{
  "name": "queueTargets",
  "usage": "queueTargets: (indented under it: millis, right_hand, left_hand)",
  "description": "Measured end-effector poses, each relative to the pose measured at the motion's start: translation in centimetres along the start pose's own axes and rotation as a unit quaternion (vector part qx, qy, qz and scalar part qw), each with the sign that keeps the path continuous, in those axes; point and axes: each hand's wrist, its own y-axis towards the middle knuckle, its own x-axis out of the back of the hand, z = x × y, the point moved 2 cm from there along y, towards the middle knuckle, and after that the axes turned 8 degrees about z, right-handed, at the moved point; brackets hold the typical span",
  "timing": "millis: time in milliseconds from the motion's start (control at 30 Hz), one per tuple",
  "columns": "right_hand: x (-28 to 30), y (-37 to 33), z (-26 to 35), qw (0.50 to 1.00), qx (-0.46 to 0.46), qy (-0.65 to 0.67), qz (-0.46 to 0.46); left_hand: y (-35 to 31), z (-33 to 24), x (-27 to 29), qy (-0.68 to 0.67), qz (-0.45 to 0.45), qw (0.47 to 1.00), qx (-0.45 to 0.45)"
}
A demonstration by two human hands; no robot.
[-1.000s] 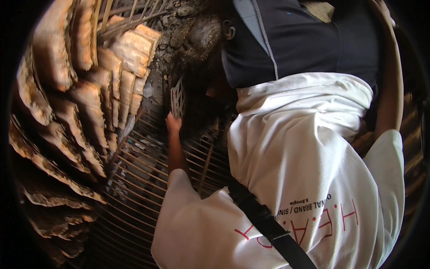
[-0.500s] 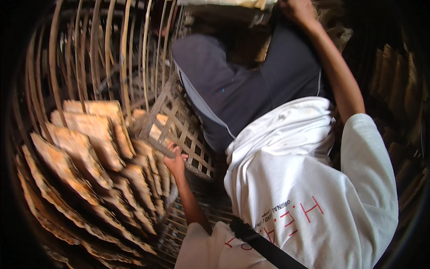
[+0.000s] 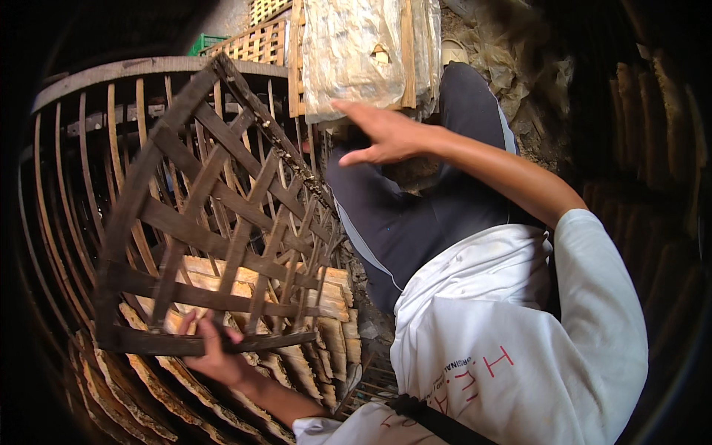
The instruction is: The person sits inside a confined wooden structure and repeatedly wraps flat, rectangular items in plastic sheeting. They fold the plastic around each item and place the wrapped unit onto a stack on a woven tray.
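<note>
My left hand [image 3: 216,359] grips the lower rim of a dark, open-woven slatted lattice tray [image 3: 236,252]. The tray is held tilted on the left, and wide gaps show between its crossed strips. Behind and below it stand several rough-edged, tan and cream slabs [image 3: 337,347] in close rows, partly covered by the lattice. My right hand [image 3: 389,135] is stretched out over my lap, fingers apart, holding nothing. It passes near the front edge of a plastic-covered wooden-framed stack [image 3: 352,55]; whether it touches the plastic I cannot tell.
A rack of upright wooden bars [image 3: 141,174] with a curved top rail [image 3: 148,68] stands on the left. Woven bamboo panels [image 3: 256,43] and a green crate [image 3: 208,43] are at the far side. Crumpled plastic sheeting [image 3: 512,44] lies far right; more slabs [image 3: 653,122] stand in shadow.
The lattice tray has been lifted and swung left, in front of the slabs, with my left hand. My right hand has come from the far edge in over my lap. The view has shifted.
</note>
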Motion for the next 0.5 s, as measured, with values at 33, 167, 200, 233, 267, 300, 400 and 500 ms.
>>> queueTargets:
  millis: [33,167,200,233,267,300,400,500]
  right_hand:
    - [-0.5,1.0,-0.2,0.998,0.028,0.043,-0.02]
    - [-1.8,4.7,1.1,0.969,0.083,0.23,-0.03]
    - [-1.6,4.8,1.4,0.961,0.069,0.262,-0.052]
    - [-1.9,5.6,1.6,0.943,0.077,0.317,-0.064]
    - [-1.9,6.0,1.3,0.923,0.081,0.367,-0.077]
    - [-1.0,5.8,1.8,0.898,0.075,0.426,-0.082]
    - [2.1,5.1,2.8,0.843,0.054,0.501,-0.189]
    - [5.6,3.7,3.2,0.851,-0.026,0.448,-0.274]
  left_hand:
    - [2.1,-0.8,0.8,-0.016,0.035,0.999,-0.025]
    - [8.2,-7.5,0.8,0.005,0.052,0.988,-0.143]
    - [10.7,-7.8,1.7,-0.058,0.169,0.973,-0.147]
    - [13.1,-9.0,1.8,-0.103,0.215,0.959,-0.153]
    - [15.4,-10.0,1.5,-0.128,0.215,0.957,-0.147]
    - [17.6,-10.6,1.4,-0.157,0.241,0.948,-0.138]
    - [23.2,-11.3,-2.5,-0.107,0.226,0.96,-0.126]
    - [27.8,-9.6,-7.1,0.078,0.088,0.981,-0.155]
